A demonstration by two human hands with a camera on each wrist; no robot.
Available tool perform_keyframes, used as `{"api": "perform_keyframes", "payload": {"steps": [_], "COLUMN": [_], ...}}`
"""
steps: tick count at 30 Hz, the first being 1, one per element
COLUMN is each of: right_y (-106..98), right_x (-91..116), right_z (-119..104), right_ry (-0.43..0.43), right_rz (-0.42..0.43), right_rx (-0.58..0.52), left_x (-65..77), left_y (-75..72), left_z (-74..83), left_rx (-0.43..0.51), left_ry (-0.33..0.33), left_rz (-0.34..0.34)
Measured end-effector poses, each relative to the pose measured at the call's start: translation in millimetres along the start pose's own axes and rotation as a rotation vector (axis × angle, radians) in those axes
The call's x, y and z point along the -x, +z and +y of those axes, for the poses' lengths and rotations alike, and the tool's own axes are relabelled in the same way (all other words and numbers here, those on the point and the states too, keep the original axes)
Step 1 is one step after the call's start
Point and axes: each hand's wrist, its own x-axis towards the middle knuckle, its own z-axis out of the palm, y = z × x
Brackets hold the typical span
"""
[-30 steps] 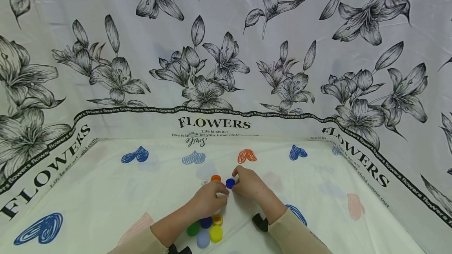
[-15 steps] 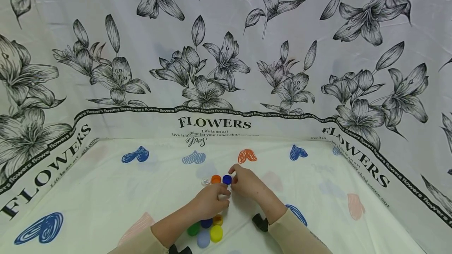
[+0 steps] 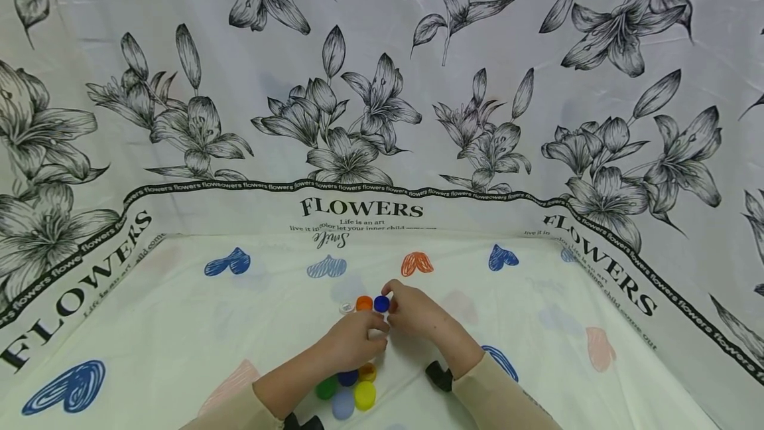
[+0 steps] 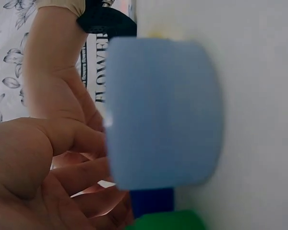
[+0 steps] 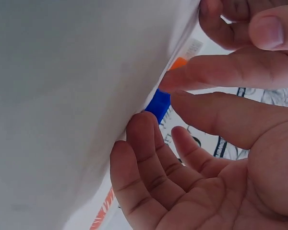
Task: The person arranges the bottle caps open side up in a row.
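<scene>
My right hand (image 3: 414,310) holds a small blue bottle cap (image 3: 381,304) between thumb and fingertips, low over the cloth. Directly left of it sits an orange bottle cap (image 3: 364,302), and a clear whitish cap (image 3: 346,308) comes after that. My left hand (image 3: 355,337) lies just in front of these, holding nothing that shows. In the right wrist view, one outstretched left finger (image 5: 230,72) reaches to the edge between the orange and blue caps. The right thumb (image 5: 206,110) overlaps the blue cap's side there.
Nearer the body, partly under the left forearm, lie a green cap (image 3: 326,387), a dark blue cap (image 3: 348,378), a gold cap (image 3: 367,371), a yellow cap (image 3: 365,395) and a light blue cap (image 3: 343,403). A flower-printed curtain (image 3: 489,118) stands behind the white cloth (image 3: 179,324).
The right hand has brought the blue cap left and slightly away from the body, up beside the orange cap. The left hand has shifted slightly right.
</scene>
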Motion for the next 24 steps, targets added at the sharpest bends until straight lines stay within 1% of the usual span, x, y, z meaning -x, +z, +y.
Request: {"api": "perform_keyframes", "payload": {"steps": [5,10,12,14,16,19,22,24], "right_y": [-0.3,-2.2,-3.3,-6.0,-8.1,-8.6,-3.2,1.8], "right_x": [1.2,4.4,6.4,9.5,13.0,20.3,27.0,30.5], "right_z": [-1.2,-4.0,-5.0,-8.1,-12.3,-21.8,-32.9,-39.6], "right_ry": [-0.029,-0.009,0.014,0.043,0.083,0.120,0.103,0.077], "right_rz": [-0.014,-0.015,-0.013,-0.018,-0.054,-0.157,-0.264,-0.303], "right_rx": [0.032,0.092,0.140,0.206,0.282,0.354,0.367,0.375], "left_x": [2.9,7.0,9.0,11.1,13.2,17.3,23.5,27.9], "left_y": [-8.5,-20.4,-24.8,-29.5,-33.4,-36.9,-40.1,-42.7], "left_z": [0.3,0.0,2.1,5.4,9.3,14.5,19.7,22.9], "left_rx": [-0.036,-0.122,-0.161,-0.208,-0.255,-0.343,-0.445,-0.527], "left_ry": [-0.001,0.038,0.020,-0.016,-0.066,-0.119,-0.158,-0.188], "left_rz": [-0.050,-0.099,-0.115,-0.132,-0.157,-0.197,-0.214,-0.217]}}
